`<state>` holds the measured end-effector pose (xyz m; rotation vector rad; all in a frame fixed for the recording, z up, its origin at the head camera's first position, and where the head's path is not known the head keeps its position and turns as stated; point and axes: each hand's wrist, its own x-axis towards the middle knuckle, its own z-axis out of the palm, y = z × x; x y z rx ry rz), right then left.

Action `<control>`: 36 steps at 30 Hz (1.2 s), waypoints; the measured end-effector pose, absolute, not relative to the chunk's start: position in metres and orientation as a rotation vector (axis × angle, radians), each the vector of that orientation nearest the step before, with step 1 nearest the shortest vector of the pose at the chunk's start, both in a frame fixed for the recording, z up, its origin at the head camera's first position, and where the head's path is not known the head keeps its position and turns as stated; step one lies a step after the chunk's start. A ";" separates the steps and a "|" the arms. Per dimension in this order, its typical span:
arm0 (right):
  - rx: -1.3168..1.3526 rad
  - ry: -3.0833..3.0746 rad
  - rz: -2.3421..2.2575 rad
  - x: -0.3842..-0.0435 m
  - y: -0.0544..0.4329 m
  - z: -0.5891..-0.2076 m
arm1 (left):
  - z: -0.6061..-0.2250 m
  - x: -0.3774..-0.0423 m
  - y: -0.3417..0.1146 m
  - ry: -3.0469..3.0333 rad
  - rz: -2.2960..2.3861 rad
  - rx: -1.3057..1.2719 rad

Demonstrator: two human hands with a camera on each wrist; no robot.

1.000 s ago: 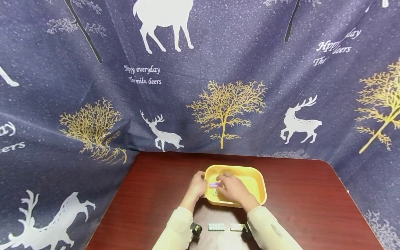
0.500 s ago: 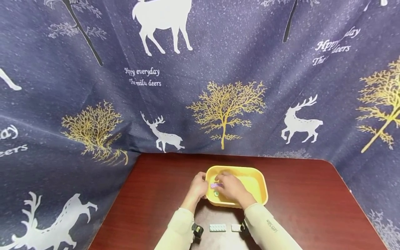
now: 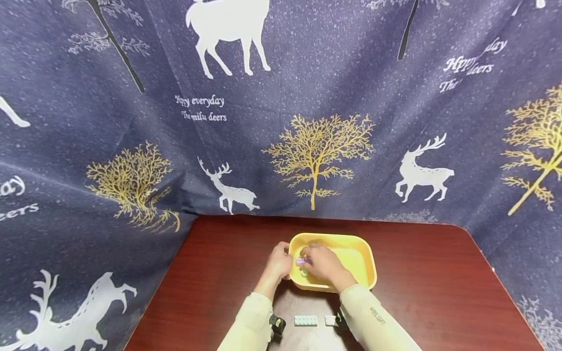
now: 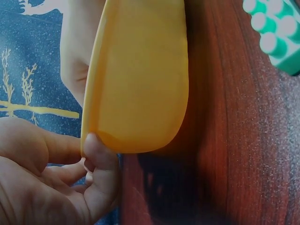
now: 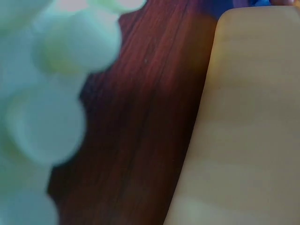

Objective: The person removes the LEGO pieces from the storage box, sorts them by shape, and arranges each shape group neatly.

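Note:
A yellow plastic bin (image 3: 360, 265) stands on the table. At its left end my left hand (image 3: 277, 261) grips the wall; in the left wrist view the thumb (image 4: 99, 152) presses the corner of the bin. My right hand (image 3: 322, 263) reaches inside, fingers curled around the right end of a purple toy building brick (image 3: 301, 261) and pinching it. Below that brick, on the bin floor, lies a small round greenish piece (image 3: 304, 273). The right wrist view shows the bin's outer wall (image 5: 248, 117) but not the fingers at the brick.
In front of the bin lie a pale teal building brick (image 3: 305, 321) and a whitish brick (image 3: 331, 321), partly hidden by the right wrist's black camera. The dark red wooden table (image 3: 421, 273) extends to both sides. A blue patterned cloth (image 3: 281, 97) hangs behind.
My right hand has shifted slightly left over the purple brick and its fingers have closed on it. The brick has tilted slightly. My left hand stays at the bin's end.

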<state>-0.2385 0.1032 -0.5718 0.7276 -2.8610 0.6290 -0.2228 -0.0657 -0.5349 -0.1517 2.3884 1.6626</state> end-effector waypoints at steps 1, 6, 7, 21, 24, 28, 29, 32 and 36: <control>0.732 -2.859 0.624 -0.239 0.103 -0.572 | -0.535 -0.223 -0.066 2.393 1.662 -0.148; 0.780 -2.824 0.605 -0.241 0.103 -0.572 | -0.535 -0.222 -0.065 2.408 1.656 -0.146; 0.786 -2.819 0.607 -0.240 0.103 -0.572 | -0.535 -0.222 -0.065 2.407 1.659 -0.146; 0.749 -2.834 0.660 -0.238 0.108 -0.566 | -0.536 -0.221 -0.064 2.417 1.655 -0.151; 0.745 -2.838 0.674 -0.237 0.111 -0.563 | -0.536 -0.223 -0.064 2.419 1.650 -0.154; 0.730 -2.834 0.704 -0.236 0.114 -0.561 | -0.535 -0.224 -0.064 2.413 1.647 -0.169; 0.724 -2.831 0.705 -0.236 0.115 -0.560 | -0.535 -0.224 -0.064 2.417 1.646 -0.164; 0.709 -2.819 0.695 -0.233 0.118 -0.558 | -0.535 -0.223 -0.064 2.416 1.644 -0.167; 0.699 -2.793 0.686 -0.230 0.123 -0.554 | -0.533 -0.222 -0.063 2.433 1.634 -0.171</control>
